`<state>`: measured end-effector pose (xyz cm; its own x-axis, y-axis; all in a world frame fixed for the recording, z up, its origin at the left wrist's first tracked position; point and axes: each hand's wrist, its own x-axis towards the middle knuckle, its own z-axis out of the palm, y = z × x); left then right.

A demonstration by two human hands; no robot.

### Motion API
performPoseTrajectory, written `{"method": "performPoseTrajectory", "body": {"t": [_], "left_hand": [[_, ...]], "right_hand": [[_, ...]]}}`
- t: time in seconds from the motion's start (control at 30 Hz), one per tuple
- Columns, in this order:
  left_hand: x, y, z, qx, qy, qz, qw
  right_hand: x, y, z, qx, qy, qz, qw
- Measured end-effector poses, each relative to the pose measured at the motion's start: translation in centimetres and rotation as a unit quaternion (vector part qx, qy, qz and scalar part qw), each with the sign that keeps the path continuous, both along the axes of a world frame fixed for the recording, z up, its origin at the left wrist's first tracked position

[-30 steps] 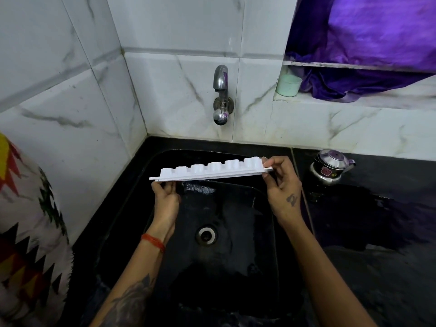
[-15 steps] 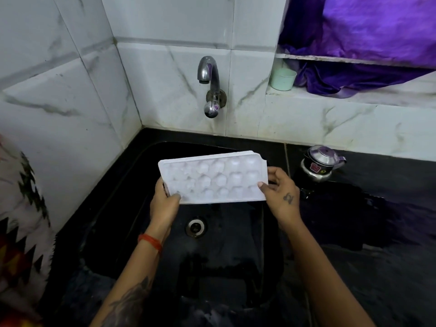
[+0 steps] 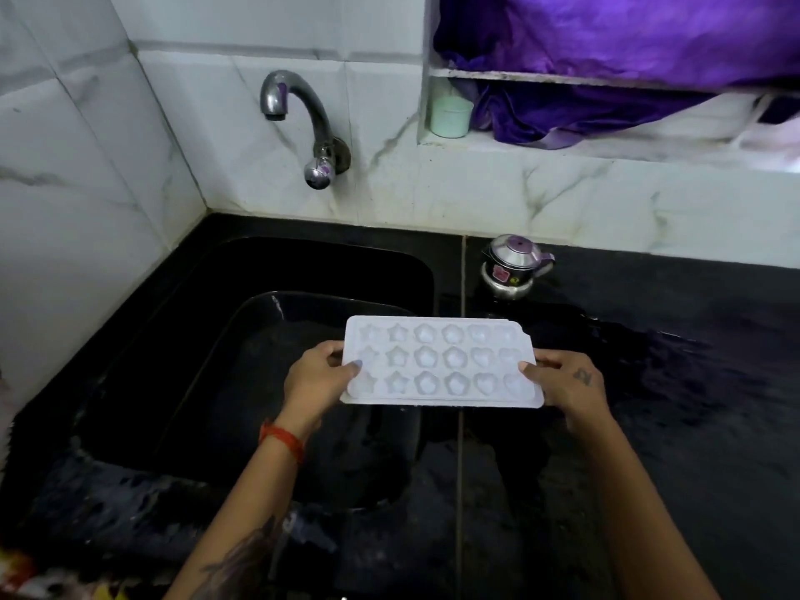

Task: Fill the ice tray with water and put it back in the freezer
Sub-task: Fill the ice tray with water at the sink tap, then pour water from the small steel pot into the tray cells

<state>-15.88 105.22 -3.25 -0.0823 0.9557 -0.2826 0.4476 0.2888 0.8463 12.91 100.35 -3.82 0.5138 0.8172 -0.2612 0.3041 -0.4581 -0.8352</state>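
Note:
A white ice tray (image 3: 439, 361) with star, flower and heart shaped cells faces up, held level over the right edge of the black sink (image 3: 268, 270). My left hand (image 3: 318, 381) grips its left end, thumb on top. My right hand (image 3: 565, 385) grips its right end the same way. The cells look glossy; whether they hold water I cannot tell. The metal tap (image 3: 298, 119) sticks out of the tiled wall above the sink, up and to the left of the tray, with no water running.
A small steel pot with a lid (image 3: 513, 268) stands on the wet black counter (image 3: 671, 383) right of the sink. A pale green cup (image 3: 451, 116) and purple cloth (image 3: 606, 45) sit in the wall niche. White tiled walls close the left and back.
The tray turned from edge-on under the tap to flat and face-up, then came toward me and right, away from the tap. Both hands kept their hold.

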Motion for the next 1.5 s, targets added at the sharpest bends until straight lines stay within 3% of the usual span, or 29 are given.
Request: {"method": "performPoseTrajectory", "body": {"t": [0.37,0.77,0.9,1.03,1.17,1.5], "left_hand": [[10.5,-3.5,-1.1,-0.026,-0.006,-0.072,0.997],[13.5,-5.8,-2.8,-0.074,-0.001,-0.067,0.995],[13.3,-5.3,-3.4,-0.061,0.007,-0.056,0.997],[13.5,-4.0,-2.8,0.007,0.048,-0.037,0.998],[14.6,-2.0,-1.3,0.060,0.047,-0.038,0.996],[18.8,6.0,-0.4,0.093,-0.032,-0.093,0.991]], "right_hand": [[9.6,-6.8,-1.1,-0.049,-0.016,-0.083,0.995],[12.0,-8.9,-3.1,-0.071,-0.025,-0.092,0.993],[11.8,-8.7,-2.8,-0.083,-0.090,-0.064,0.990],[11.6,-7.6,-2.3,-0.087,-0.197,-0.043,0.976],[11.5,-5.4,-1.5,-0.032,-0.209,-0.052,0.976],[10.4,4.5,1.0,0.072,-0.181,0.005,0.981]]}}
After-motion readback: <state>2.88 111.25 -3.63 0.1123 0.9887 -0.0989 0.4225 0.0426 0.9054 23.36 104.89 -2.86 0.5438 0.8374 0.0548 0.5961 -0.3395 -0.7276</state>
